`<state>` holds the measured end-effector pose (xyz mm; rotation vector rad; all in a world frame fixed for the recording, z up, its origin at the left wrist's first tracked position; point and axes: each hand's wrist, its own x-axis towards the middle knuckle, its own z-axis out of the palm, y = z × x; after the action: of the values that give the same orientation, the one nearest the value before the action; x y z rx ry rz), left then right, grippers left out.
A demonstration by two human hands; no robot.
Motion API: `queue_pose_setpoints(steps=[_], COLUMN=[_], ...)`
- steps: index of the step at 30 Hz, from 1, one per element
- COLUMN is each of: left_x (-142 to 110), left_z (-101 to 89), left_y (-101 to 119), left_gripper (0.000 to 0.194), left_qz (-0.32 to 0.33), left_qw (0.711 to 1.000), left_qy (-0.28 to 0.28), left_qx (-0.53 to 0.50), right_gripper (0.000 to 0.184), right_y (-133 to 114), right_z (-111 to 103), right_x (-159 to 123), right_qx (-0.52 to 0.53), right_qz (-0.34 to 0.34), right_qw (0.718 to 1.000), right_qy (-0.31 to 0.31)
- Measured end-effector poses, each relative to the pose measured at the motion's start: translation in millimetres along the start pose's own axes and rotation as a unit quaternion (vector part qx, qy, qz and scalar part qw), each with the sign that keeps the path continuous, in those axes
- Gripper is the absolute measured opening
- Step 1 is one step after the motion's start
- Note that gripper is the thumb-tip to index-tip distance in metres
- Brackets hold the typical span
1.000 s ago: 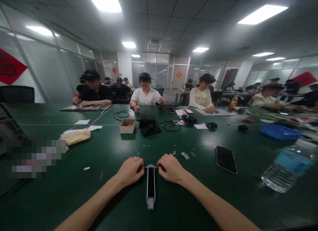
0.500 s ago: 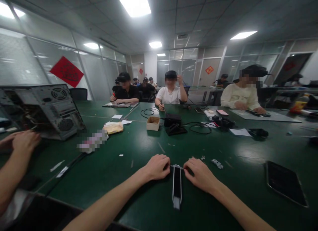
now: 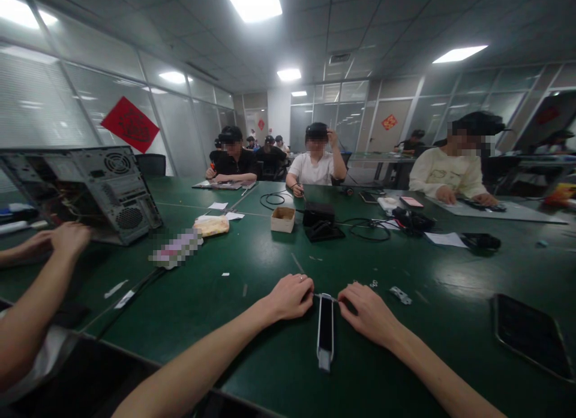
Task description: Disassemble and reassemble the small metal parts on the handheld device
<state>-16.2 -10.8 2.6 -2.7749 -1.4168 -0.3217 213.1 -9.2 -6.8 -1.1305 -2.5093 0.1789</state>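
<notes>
Flanking the far end of a device [image 3: 326, 328], the person's left grip [image 3: 290, 296] and right grip [image 3: 365, 307] sit low over the green tabletop [image 3: 265, 256], backs upward. The device, slim with a black face and a pale frame, lies between the two grips and stretches from them toward the body, its grey end nearest the person. Thin stubs [image 3: 335, 300] at its far end point out toward both sets of fingertips. Each grip is narrow, the fingers curled in; whether either pinches a stub cannot be told at this size.

Just beyond the right grip lie a small metal part [image 3: 400, 295] and some tiny rings [image 3: 374, 283]; well to its right is a phone [image 3: 533, 334]. Farther beyond the left grip stand an open box [image 3: 283, 221] and, beside it, a black case [image 3: 318, 214]. Off to the left grip's left are a yellowish packet [image 3: 211, 226] and an open-sided computer [image 3: 108, 193], with a co-worker's hands [image 3: 71, 238] near it. Past the box sits someone in a white shirt [image 3: 315, 168], one hand [image 3: 332, 139] raised to a headset [image 3: 316, 131].
</notes>
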Motion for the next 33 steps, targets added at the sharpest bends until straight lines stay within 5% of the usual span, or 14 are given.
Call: queue_pose_setpoints(steps=[33], left_x=[-1.0], left_z=[1.0], left_y=[9.1], left_gripper=[0.011], left_qz=[0.029], left_qw=[0.999], left_qy=[-0.028], left_qx=[-0.02], right_gripper=[0.018], right_y=[1.5], right_z=[5.7], right_x=[0.5], right_qx=[0.021], right_qz=[-0.038], right_qw=[0.999], right_qy=[0.023])
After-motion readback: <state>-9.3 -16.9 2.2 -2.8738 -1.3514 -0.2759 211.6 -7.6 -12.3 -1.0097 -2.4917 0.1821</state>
